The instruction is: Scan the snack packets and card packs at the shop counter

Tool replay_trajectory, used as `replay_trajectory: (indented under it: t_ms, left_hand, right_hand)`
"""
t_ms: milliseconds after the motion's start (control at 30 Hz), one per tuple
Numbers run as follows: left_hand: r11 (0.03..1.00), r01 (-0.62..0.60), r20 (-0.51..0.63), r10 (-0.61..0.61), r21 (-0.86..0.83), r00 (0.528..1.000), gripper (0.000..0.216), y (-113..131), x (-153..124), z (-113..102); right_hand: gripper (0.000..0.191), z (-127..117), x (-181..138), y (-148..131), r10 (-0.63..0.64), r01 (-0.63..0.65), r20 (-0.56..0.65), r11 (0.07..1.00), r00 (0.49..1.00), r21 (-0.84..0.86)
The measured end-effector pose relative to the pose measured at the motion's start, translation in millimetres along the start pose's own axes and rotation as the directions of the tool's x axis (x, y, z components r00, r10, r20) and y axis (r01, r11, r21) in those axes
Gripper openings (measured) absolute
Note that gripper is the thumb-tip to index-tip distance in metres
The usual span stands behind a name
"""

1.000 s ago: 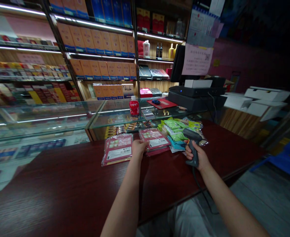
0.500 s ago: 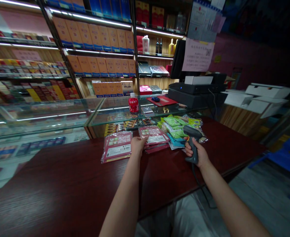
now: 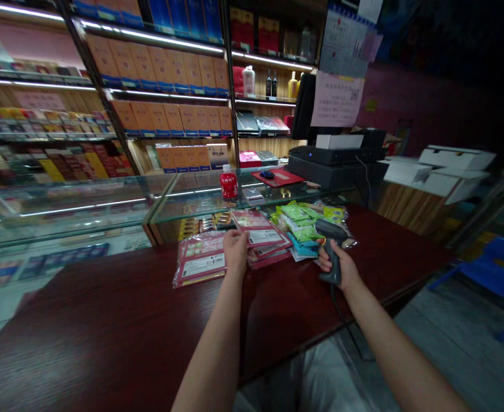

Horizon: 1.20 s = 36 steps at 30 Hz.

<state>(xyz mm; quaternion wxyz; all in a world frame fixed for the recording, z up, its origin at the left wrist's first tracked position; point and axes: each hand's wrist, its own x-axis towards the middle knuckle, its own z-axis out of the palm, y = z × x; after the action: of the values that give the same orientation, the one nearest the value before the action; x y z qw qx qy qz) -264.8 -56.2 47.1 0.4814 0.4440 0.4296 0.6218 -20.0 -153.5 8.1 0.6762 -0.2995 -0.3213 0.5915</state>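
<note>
My left hand (image 3: 235, 252) pinches the lower left corner of a flat pink packet (image 3: 258, 224) in clear plastic, its near edge raised off the pile. Under it lies a stack of similar pink packets (image 3: 271, 260). Left of the hand, more pink packets (image 3: 203, 257) with white labels rest on the dark red table. My right hand (image 3: 340, 266) is wrapped round the handle of a dark grey barcode scanner (image 3: 331, 230), whose cord hangs over the table's front edge. Behind the scanner are several green packets (image 3: 297, 214) and blue packets (image 3: 303, 247).
A red bottle (image 3: 228, 183) with a white cap stands on the glass display counter (image 3: 192, 184). At the back right are a cash drawer (image 3: 333, 169) and a monitor (image 3: 304, 107). A blue chair (image 3: 496, 269) stands beyond the table's right side.
My left hand has lifted the top pink packet of the middle stack and drawn it slightly left. The scanner stays in my right hand, and the view has shifted a little.
</note>
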Motion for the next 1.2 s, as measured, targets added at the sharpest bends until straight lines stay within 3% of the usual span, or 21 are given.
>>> replay_trajectory:
  t_ms: [100,200,367,567,900,1200]
  left_hand:
    - [0.995,-0.071,0.070,0.076,-0.070,0.995,0.038,0.0,-3.4,0.4]
    - [0.995,-0.062,0.162,0.074,-0.074,0.984,0.045,-1.0,-5.1,2.1]
    - [0.999,0.026,0.290,-0.011,-0.047,0.957,0.054,-1.4,-4.8,1.3]
    - [0.989,0.141,0.412,-0.109,-0.049,0.904,0.041,-0.1,-4.3,-2.5]
    - [0.980,0.133,0.490,-0.044,-0.149,0.870,0.052,13.2,-7.5,-5.9]
    - [0.967,0.144,0.455,-0.033,-0.212,0.890,0.057,23.8,-6.8,-15.6]
  right_hand:
    - [0.035,6.1,-1.9,-1.8,0.001,-0.001,-0.009,1.000,1.000,-0.018]
    - [0.037,18.4,-7.8,-7.4,-0.012,0.009,-0.038,0.996,0.999,-0.089]
    - [0.039,42.3,-24.4,-17.4,-0.061,0.042,-0.061,0.961,0.996,-0.274]
    - [0.042,52.0,-37.6,-15.5,-0.066,0.029,-0.105,0.947,0.992,-0.320]
    - [0.040,50.0,-50.9,-25.6,-0.081,0.052,-0.117,0.972,0.990,-0.229]
    - [0.037,47.0,-55.5,-28.9,-0.094,0.073,-0.091,0.974,0.991,-0.213]
